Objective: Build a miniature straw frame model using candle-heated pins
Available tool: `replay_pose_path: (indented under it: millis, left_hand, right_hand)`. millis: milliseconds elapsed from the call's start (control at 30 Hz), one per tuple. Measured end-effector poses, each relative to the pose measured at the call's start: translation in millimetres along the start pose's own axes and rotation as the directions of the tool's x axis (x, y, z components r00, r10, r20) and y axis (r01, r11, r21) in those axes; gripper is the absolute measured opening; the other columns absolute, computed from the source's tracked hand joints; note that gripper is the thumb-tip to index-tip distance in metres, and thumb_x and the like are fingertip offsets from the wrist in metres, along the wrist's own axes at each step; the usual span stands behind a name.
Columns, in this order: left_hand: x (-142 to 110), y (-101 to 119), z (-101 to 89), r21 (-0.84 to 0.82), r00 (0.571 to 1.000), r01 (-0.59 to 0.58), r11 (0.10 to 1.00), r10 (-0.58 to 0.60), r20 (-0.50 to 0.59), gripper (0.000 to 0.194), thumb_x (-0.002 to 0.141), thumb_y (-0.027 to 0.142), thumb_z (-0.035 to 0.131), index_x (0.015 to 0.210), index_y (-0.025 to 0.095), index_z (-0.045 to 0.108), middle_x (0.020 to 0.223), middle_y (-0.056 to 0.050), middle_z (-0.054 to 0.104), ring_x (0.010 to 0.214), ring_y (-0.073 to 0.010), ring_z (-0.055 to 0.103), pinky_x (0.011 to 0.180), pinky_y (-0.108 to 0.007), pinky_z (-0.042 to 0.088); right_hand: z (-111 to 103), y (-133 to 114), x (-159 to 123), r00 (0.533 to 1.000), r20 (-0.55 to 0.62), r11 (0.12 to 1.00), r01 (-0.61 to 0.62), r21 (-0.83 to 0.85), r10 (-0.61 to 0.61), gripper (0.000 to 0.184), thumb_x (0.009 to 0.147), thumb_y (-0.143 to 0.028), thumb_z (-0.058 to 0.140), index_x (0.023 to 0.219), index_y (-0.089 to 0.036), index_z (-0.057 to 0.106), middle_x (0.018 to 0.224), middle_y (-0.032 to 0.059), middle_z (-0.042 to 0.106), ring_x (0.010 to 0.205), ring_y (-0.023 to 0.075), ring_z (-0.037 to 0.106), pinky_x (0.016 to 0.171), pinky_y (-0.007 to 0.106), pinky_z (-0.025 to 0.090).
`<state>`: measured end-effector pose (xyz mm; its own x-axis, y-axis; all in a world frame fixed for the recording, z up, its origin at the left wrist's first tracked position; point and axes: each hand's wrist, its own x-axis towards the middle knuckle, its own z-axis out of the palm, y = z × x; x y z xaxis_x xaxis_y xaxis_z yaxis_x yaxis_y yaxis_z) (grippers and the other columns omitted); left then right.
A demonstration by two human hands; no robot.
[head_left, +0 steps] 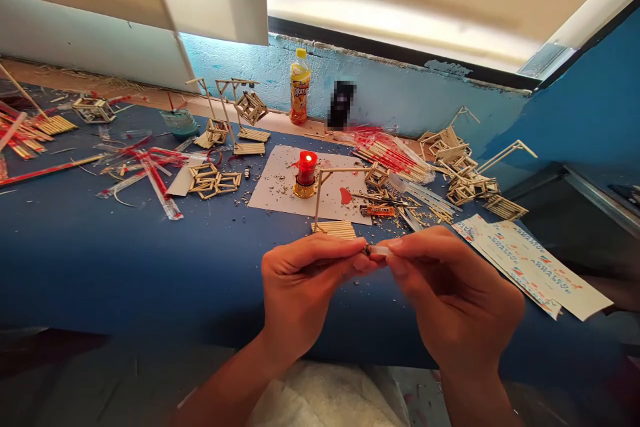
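In front of me, my left hand (300,287) pinches a small dark piece (367,250) between thumb and fingertips; its kind is too small to make out. My right hand (463,293) is closed on a short, whitish translucent stick (380,250), whose left end meets the dark piece. Just behind my fingers stands a wooden stick frame (316,200) with a slatted base (334,229) and a crossbar, a small stick lantern (377,177) at its right end. Beyond, a lit red candle (308,163) burns in a gold holder (304,188) on white paper (270,180).
An orange lighter (377,211) and scissors (383,199) lie right of the candle. Bundled sticks (393,160), stick models (465,173) and printed cards (525,267) are further right. Plastic sleeves (159,180), a teal bowl (179,123) and more models (215,181) occupy the left. A drink bottle (300,90) stands behind.
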<state>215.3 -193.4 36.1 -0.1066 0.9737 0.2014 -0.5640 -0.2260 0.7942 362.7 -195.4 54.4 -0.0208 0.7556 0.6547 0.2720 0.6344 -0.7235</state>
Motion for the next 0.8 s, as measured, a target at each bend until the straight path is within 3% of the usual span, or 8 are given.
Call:
replay_pose_path:
  millis: [300, 500, 800]
  left_hand:
    - [-1.3, 1.2, -0.7, -0.051, 0.998, 0.054, 0.997, -0.052, 0.031, 0.019, 0.078, 0.005, 0.082, 0.084, 0.023, 0.084, 0.077, 0.003, 0.081, 0.069, -0.013, 0.079, 0.069, -0.017, 0.067]
    - [-0.9, 1.2, -4.5, -0.093, 0.989, 0.141, 0.986, -0.135, 0.065, 0.019, 0.081, 0.006, 0.08, 0.087, 0.024, 0.083, 0.08, 0.004, 0.082, 0.07, -0.0119, 0.079, 0.07, -0.014, 0.066]
    - [-1.1, 1.4, -5.1, -0.115, 0.981, 0.189, 0.975, -0.181, 0.073, 0.015, 0.084, 0.01, 0.079, 0.09, 0.023, 0.082, 0.078, 0.002, 0.082, 0.068, -0.0107, 0.078, 0.07, -0.014, 0.065]
  right_hand:
    - [-3.4, -4.0, 0.3, 0.995, 0.085, 0.998, 0.048, -0.029, -0.045, 0.025, 0.084, 0.003, 0.068, 0.098, -0.018, 0.073, 0.09, 0.0001, 0.073, 0.078, 0.0114, 0.067, 0.066, 0.025, 0.055]
    - [-1.2, -3.4, 0.9, 0.996, 0.066, 0.996, 0.069, -0.056, -0.065, 0.026, 0.083, 0.002, 0.069, 0.098, -0.019, 0.072, 0.089, 0.0, 0.072, 0.078, 0.0123, 0.068, 0.064, 0.025, 0.055]
    - [3.6, -4.8, 0.4, 0.984, 0.036, 0.964, 0.179, -0.198, -0.176, 0.023, 0.087, -0.004, 0.067, 0.1, -0.023, 0.072, 0.085, 0.0007, 0.073, 0.064, 0.0133, 0.063, 0.056, 0.028, 0.056]
